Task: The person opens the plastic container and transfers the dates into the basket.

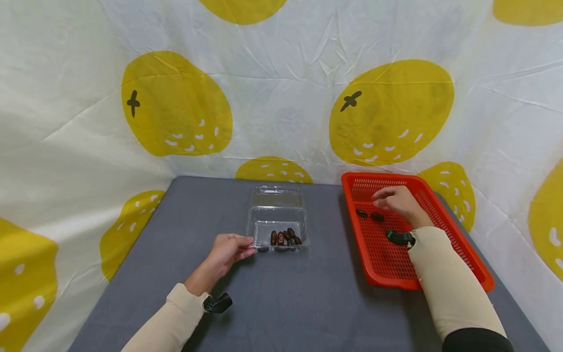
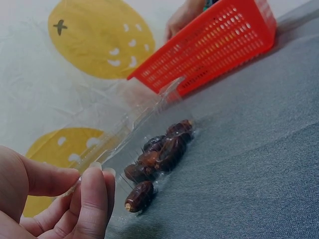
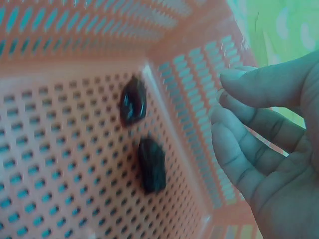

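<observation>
My left hand (image 1: pixel 229 250) pinches the near left corner of a clear plastic clamshell box (image 1: pixel 264 226) between thumb and fingers. The box's lid (image 1: pixel 277 197) is folded back toward the wall. Several brown dates (image 1: pixel 280 238) lie in its near half; the left wrist view shows those dates (image 2: pixel 171 152) through the clear side. Over the red basket (image 1: pixel 365 249) hovers my right hand (image 1: pixel 397 201), fingers loosely bent and nothing between them. Two dates (image 3: pixel 152 165) rest on the basket's holed floor, below and beside that hand.
The box and basket stand on a grey cloth-covered table (image 1: pixel 281 303), the basket at the right. A white curtain (image 1: pixel 281 112) printed with yellow fruit hangs behind and along both sides.
</observation>
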`<control>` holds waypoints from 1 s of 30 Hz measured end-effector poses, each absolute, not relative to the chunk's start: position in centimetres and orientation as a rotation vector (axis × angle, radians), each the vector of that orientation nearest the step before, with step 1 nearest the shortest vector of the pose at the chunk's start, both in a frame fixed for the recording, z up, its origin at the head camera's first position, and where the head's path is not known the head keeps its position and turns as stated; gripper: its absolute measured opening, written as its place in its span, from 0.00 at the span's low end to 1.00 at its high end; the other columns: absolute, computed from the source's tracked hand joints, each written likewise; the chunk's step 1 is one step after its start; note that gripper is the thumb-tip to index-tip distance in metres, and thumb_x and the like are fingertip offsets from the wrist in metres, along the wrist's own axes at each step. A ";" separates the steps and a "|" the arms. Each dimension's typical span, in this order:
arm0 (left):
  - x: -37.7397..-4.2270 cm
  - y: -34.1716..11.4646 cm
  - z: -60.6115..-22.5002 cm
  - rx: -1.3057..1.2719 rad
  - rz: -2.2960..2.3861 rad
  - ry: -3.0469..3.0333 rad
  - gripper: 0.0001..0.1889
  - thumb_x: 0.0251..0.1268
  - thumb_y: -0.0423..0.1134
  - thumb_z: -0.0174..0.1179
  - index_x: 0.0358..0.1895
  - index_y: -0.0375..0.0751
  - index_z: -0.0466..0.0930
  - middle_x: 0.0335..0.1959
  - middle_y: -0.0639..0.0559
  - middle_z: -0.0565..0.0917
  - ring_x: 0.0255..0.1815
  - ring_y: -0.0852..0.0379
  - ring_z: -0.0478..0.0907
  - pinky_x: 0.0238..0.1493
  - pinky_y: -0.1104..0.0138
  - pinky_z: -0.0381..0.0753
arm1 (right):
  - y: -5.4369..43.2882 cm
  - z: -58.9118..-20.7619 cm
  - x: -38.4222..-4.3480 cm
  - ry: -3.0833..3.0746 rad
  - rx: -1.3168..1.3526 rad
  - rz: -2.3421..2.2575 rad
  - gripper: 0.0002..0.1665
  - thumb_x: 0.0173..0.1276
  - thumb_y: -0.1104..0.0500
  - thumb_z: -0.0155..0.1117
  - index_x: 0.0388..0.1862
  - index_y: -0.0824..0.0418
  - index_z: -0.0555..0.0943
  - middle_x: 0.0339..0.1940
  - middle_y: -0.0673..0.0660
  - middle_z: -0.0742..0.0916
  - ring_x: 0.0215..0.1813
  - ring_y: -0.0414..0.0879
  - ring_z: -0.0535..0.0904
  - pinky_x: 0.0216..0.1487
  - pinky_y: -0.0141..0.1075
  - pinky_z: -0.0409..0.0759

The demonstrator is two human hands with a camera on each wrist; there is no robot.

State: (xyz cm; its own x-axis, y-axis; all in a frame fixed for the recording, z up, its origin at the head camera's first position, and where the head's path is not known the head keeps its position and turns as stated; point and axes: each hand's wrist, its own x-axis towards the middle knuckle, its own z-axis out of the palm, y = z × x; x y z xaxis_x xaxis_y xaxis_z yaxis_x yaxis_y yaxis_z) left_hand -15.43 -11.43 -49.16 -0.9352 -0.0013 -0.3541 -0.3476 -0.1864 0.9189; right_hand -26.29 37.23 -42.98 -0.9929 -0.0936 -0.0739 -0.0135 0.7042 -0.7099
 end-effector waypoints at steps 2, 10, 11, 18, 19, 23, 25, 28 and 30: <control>-15.5 -11.4 -49.2 -0.408 2.219 1.839 0.14 0.70 0.24 0.62 0.53 0.14 0.78 0.22 0.48 0.85 0.24 0.60 0.87 0.31 0.72 0.90 | 36.7 -42.6 -26.5 2.792 -0.094 -1.204 0.22 0.76 0.55 0.65 0.62 0.67 0.83 0.58 0.65 0.88 0.52 0.51 0.86 0.57 0.46 0.88; -15.5 -11.4 -48.9 -0.404 2.219 1.831 0.14 0.70 0.24 0.62 0.52 0.14 0.78 0.22 0.48 0.85 0.24 0.59 0.87 0.31 0.73 0.90 | 34.3 -41.8 -27.0 2.695 -0.138 -1.410 0.24 0.76 0.57 0.65 0.65 0.70 0.80 0.56 0.57 0.88 0.46 0.36 0.82 0.48 0.26 0.85; -15.5 -11.3 -48.9 -0.404 2.218 1.830 0.14 0.70 0.24 0.62 0.52 0.14 0.78 0.22 0.48 0.85 0.24 0.60 0.87 0.31 0.73 0.90 | 34.0 -41.6 -27.0 2.681 -0.144 -1.438 0.24 0.76 0.58 0.65 0.64 0.70 0.80 0.54 0.55 0.89 0.45 0.37 0.83 0.48 0.26 0.86; -15.5 -11.4 -49.0 -0.406 2.217 1.835 0.13 0.70 0.25 0.62 0.50 0.15 0.79 0.22 0.49 0.84 0.24 0.60 0.87 0.31 0.73 0.90 | 31.6 -40.1 -26.7 2.697 -0.214 -1.470 0.21 0.73 0.59 0.69 0.60 0.70 0.83 0.44 0.48 0.91 0.42 0.37 0.83 0.47 0.27 0.86; -15.5 -11.4 -49.0 -0.405 2.217 1.834 0.12 0.70 0.25 0.62 0.50 0.16 0.79 0.22 0.49 0.84 0.24 0.60 0.87 0.31 0.73 0.90 | 31.3 -39.9 -26.7 2.701 -0.226 -1.468 0.21 0.72 0.59 0.69 0.59 0.70 0.84 0.43 0.48 0.91 0.41 0.37 0.83 0.46 0.27 0.85; -15.6 -11.4 -49.1 -0.398 2.225 1.821 0.11 0.70 0.24 0.61 0.49 0.16 0.80 0.22 0.49 0.84 0.24 0.60 0.87 0.31 0.72 0.90 | 30.1 -39.4 -26.6 2.681 -0.265 -1.484 0.21 0.72 0.60 0.70 0.59 0.72 0.83 0.41 0.47 0.91 0.40 0.37 0.83 0.46 0.27 0.86; -15.6 -11.4 -49.2 -0.399 2.230 1.813 0.11 0.70 0.24 0.61 0.49 0.17 0.79 0.22 0.49 0.84 0.24 0.60 0.87 0.32 0.72 0.90 | 29.6 -39.2 -26.5 2.661 -0.275 -1.499 0.21 0.71 0.61 0.71 0.58 0.72 0.83 0.39 0.47 0.91 0.40 0.37 0.84 0.45 0.27 0.86; -15.6 -11.4 -49.2 -0.401 2.233 1.809 0.11 0.70 0.24 0.61 0.49 0.16 0.79 0.22 0.49 0.85 0.24 0.60 0.87 0.32 0.72 0.90 | 28.9 -39.0 -26.4 2.646 -0.305 -1.513 0.21 0.71 0.61 0.71 0.57 0.71 0.83 0.38 0.45 0.90 0.39 0.37 0.84 0.46 0.27 0.86; -15.6 -11.4 -49.2 -0.403 2.232 1.809 0.11 0.70 0.24 0.61 0.50 0.16 0.79 0.22 0.49 0.85 0.24 0.60 0.87 0.32 0.73 0.90 | 28.4 -38.9 -26.2 2.637 -0.323 -1.525 0.20 0.70 0.61 0.72 0.56 0.71 0.84 0.38 0.45 0.90 0.39 0.37 0.84 0.46 0.27 0.86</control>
State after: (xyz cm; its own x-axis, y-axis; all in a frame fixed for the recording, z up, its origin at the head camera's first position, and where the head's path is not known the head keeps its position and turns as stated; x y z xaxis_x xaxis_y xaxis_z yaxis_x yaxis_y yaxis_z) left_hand -15.64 -11.43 -49.23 -0.9333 0.0127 -0.3589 -0.3538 -0.2052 0.9126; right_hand -26.25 28.41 -38.89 -0.9748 -0.2200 0.0373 -0.1421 0.4831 -0.8640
